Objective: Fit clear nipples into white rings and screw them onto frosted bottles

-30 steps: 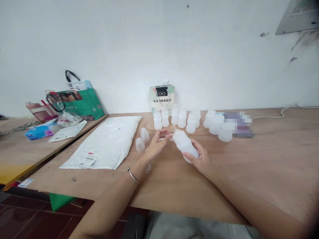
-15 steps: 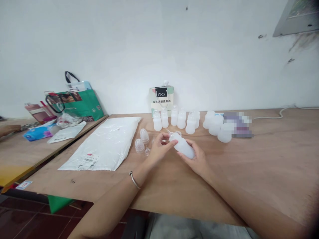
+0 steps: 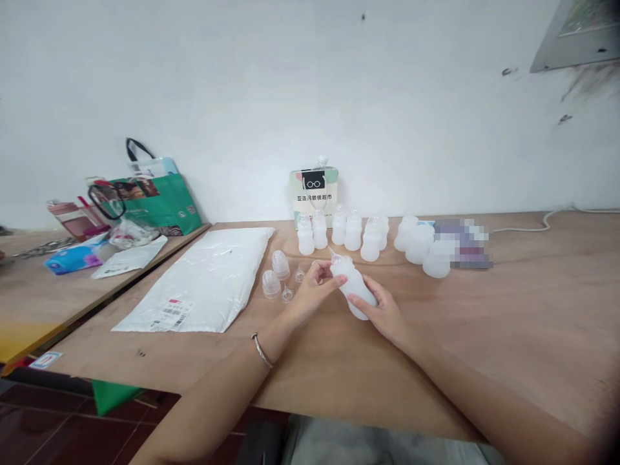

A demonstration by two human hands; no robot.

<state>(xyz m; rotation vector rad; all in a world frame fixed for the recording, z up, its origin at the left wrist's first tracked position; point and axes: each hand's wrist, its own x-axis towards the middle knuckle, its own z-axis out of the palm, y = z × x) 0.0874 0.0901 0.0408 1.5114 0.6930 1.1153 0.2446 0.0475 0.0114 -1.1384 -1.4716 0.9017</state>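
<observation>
Both hands are on a frosted white baby bottle (image 3: 358, 290), tilted with its top toward the wall and leftward. My right hand (image 3: 386, 309) is wrapped round the lower body. At the neck, my left hand (image 3: 314, 284) pinches with thumb and fingers; a clear pointed nipple (image 3: 335, 256) rises there. Left of that hand lie two clear loose nipples, one (image 3: 299, 274) behind the other (image 3: 287, 294). Beside them are two clear domed caps, the nearer one (image 3: 271, 284) and the farther one (image 3: 280, 265).
Several capped bottles (image 3: 353, 232) stand near a paper bag (image 3: 314, 194) at the wall. More uncapped bottles (image 3: 420, 244) are to the right, by a pixelated package (image 3: 465, 242). A white mailer (image 3: 198, 278) lies left. A green bag (image 3: 169, 206) sits on the adjoining table.
The bottle's lower end has swung toward me and stands a little steeper. My right thumb now lies across its front. At far left, another person's arm has mostly withdrawn from view.
</observation>
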